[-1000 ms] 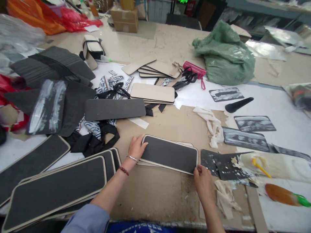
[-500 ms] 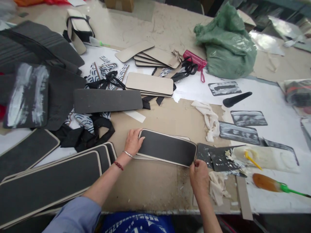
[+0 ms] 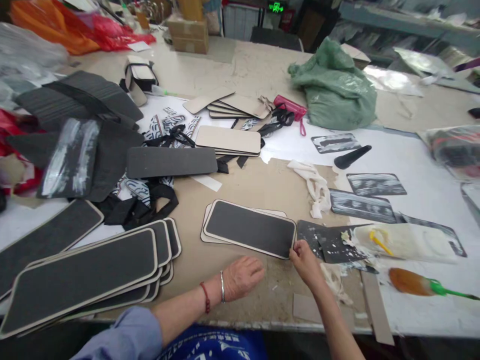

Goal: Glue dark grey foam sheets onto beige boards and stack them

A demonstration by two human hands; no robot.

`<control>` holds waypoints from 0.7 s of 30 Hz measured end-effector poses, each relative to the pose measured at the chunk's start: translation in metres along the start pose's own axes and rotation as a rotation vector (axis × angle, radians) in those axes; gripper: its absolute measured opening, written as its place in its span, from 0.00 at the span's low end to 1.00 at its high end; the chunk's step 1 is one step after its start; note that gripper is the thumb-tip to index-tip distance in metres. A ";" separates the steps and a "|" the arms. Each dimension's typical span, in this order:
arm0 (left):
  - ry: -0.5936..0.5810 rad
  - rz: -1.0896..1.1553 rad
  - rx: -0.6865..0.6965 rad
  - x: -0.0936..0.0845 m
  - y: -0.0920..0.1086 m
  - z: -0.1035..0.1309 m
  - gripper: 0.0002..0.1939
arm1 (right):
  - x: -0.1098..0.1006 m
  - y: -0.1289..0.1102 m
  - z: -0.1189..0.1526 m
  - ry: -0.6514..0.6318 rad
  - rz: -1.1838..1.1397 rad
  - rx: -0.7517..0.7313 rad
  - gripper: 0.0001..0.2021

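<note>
A dark rectangular panel with a cream border [image 3: 249, 227] lies slightly askew over a pale panel [image 3: 205, 235], whose edges show at its left and back. At its front right corner, my right hand [image 3: 304, 260] pinches the rim between thumb and fingers. My left hand [image 3: 243, 278] is palm down near the table's front edge, apart from the panel, its fingers loosely bent and holding nothing I can see. Several similar bordered panels [image 3: 90, 267] are piled at the left. A dark flat piece [image 3: 172, 162] rests farther back, beside a stack of cream panels [image 3: 228, 139].
Right of my hand are a glue-spotted dark sheet [image 3: 333, 245], a whitish container [image 3: 408, 242] and an amber bottle with a green nozzle [image 3: 408, 281]. White-smeared strips [image 3: 362, 206] lie behind them. A green bag [image 3: 335, 87] and a cardboard box [image 3: 188, 35] stand farther back.
My left hand has let go of the panel's left end and moved right and toward the table's front edge. My right hand stays at the corner. The view has tilted up.
</note>
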State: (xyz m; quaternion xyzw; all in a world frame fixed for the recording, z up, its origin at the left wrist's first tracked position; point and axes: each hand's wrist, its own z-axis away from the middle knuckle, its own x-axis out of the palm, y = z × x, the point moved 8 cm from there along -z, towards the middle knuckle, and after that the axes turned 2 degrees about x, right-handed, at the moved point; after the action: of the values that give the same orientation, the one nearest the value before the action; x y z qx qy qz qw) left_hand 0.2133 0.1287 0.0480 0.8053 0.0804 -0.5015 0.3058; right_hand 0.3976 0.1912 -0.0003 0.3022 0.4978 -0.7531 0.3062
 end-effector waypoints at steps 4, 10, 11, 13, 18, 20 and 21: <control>0.006 0.040 -0.059 0.018 0.005 0.002 0.10 | -0.003 -0.007 -0.002 0.005 -0.037 -0.052 0.06; 0.078 0.013 -0.098 0.028 0.005 0.000 0.16 | -0.013 -0.022 0.003 -0.013 -0.206 0.070 0.09; 0.078 0.016 -0.104 0.030 0.005 -0.004 0.17 | -0.015 -0.027 0.006 -0.020 -0.258 0.085 0.10; 0.058 0.043 -0.139 0.035 0.001 -0.012 0.21 | -0.020 -0.036 0.011 -0.030 -0.359 0.097 0.12; 0.145 0.104 -0.527 0.033 -0.050 -0.009 0.22 | -0.028 -0.037 0.021 -0.026 -0.477 0.148 0.18; 0.240 0.113 -0.719 0.025 -0.075 0.008 0.21 | -0.027 -0.030 0.026 -0.028 -0.487 0.165 0.19; 0.282 0.120 -0.795 0.021 -0.086 0.017 0.22 | -0.028 -0.027 0.029 -0.021 -0.496 0.163 0.19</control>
State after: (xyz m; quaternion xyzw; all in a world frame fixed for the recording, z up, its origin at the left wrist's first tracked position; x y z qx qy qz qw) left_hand 0.1730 0.1839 -0.0110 0.6886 0.2618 -0.2977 0.6072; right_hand 0.3903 0.1767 0.0457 0.1867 0.4913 -0.8457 0.0918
